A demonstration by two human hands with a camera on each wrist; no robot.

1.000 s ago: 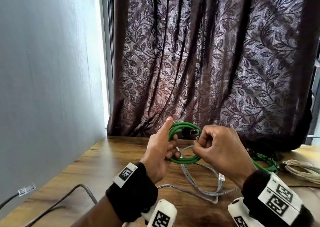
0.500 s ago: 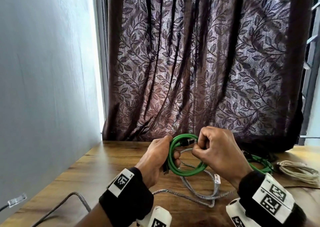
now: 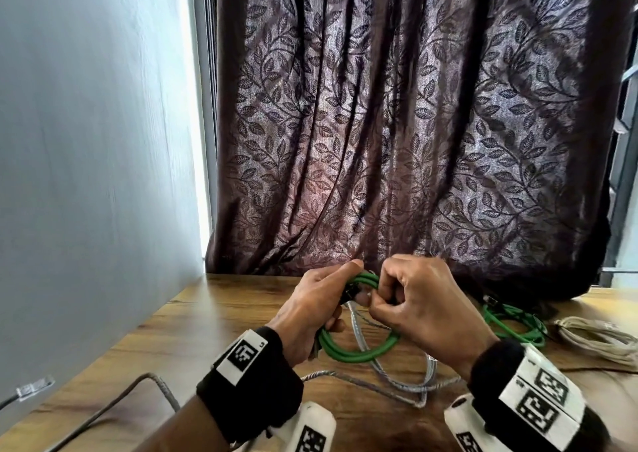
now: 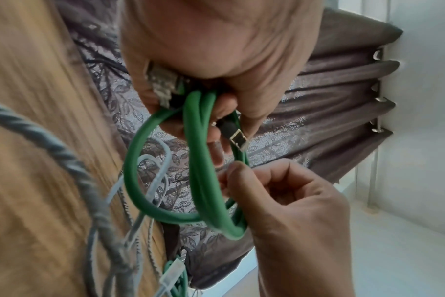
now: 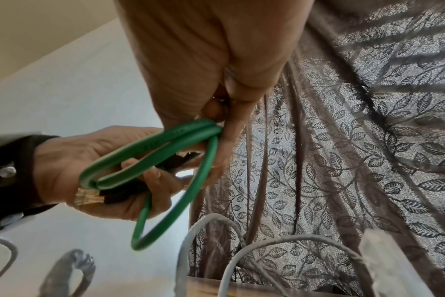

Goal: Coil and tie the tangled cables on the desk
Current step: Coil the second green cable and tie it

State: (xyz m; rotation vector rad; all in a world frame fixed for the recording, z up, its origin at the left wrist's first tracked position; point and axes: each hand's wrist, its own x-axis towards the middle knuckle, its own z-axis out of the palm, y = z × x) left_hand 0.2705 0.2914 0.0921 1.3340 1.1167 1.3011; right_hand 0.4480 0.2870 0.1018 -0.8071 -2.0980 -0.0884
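We see both hands raised just above the worktop [image 3: 214, 317], holding one green coil [image 3: 359, 353] between them. The left hand [image 3: 310, 313] wraps its fingers round one side of the coil, and its grip also takes in a clear plug [image 5: 88, 198] with a black boot, pressed against the palm. The right hand [image 3: 424, 310] is curled into a fist at the top of the coil, and its grip pinches the green strands between thumb and fingers. A second plug [image 4: 238, 138] with a metal end sticks out between the left fingers [image 4: 217, 140] in the left wrist view. The coil has a few turns and hangs down as a loop between the two hands, clear of the wood.

Under the hands a grey cable [image 3: 393, 379] lies in loose loops on the worktop, and a thicker grey cable [image 3: 114, 406] runs off toward the near left edge. To the right lie another green cable [image 3: 514, 324] and, beside it, a cream cable bundle [image 3: 597, 337]. A clear plug on a dark lead [image 3: 34, 386] sits at the far left. Behind everything hangs a dark leaf-patterned curtain [image 3: 397, 123], with a pale wall [image 3: 93, 140] on the left.
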